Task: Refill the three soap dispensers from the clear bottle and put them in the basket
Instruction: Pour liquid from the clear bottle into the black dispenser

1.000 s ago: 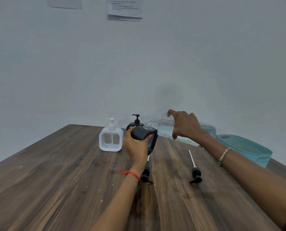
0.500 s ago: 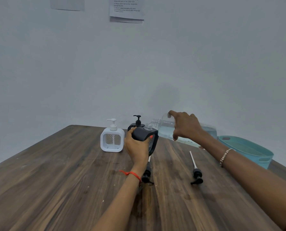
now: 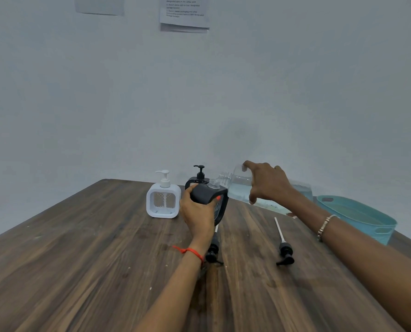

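My left hand (image 3: 197, 212) grips a black soap dispenser (image 3: 210, 197) lifted off the table and tilted, its pump off and its clear neck open. My right hand (image 3: 266, 182) grips the clear bottle (image 3: 238, 185), tipped almost flat with its open mouth pointing left toward that neck; pale blue liquid shows inside. A white dispenser (image 3: 163, 200) with its pump on stands to the left. A second black dispenser (image 3: 199, 178) with its pump on stands behind the held one. The teal basket (image 3: 367, 220) sits at the right.
Two loose black pumps lie on the wooden table (image 3: 79, 259): one pump (image 3: 214, 250) partly hidden under my left wrist, the other pump (image 3: 283, 250) to its right. A grey wall with taped papers (image 3: 184, 13) stands behind the table's far edge.
Both hands and the things they hold stay nearly as they were; the whole scene sits slightly higher in view as the camera shifted.
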Motion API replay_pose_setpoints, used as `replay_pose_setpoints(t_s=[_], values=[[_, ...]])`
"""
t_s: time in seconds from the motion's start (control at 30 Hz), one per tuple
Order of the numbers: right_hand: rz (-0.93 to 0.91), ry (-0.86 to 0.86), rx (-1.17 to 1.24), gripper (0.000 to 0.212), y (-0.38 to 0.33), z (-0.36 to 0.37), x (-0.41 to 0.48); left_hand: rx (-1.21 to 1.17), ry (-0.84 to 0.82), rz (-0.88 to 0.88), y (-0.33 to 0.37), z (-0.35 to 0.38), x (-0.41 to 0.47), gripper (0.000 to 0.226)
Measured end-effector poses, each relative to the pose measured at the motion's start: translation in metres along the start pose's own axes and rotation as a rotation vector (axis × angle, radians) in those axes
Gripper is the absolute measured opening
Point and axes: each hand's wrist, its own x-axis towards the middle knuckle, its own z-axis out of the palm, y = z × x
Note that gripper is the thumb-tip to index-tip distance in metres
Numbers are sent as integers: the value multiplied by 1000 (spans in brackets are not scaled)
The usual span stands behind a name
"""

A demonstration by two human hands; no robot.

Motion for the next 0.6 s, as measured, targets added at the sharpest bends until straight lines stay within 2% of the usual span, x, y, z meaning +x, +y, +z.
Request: replay_pose_setpoints(t_s=[0.33,0.6], values=[[18,-9,133,75,3,10,2,-19,-5,-29,-3,-5,7,54],[108,120,635,73,20,32,5,-75,-34,-124,-15,-8,20,58]])
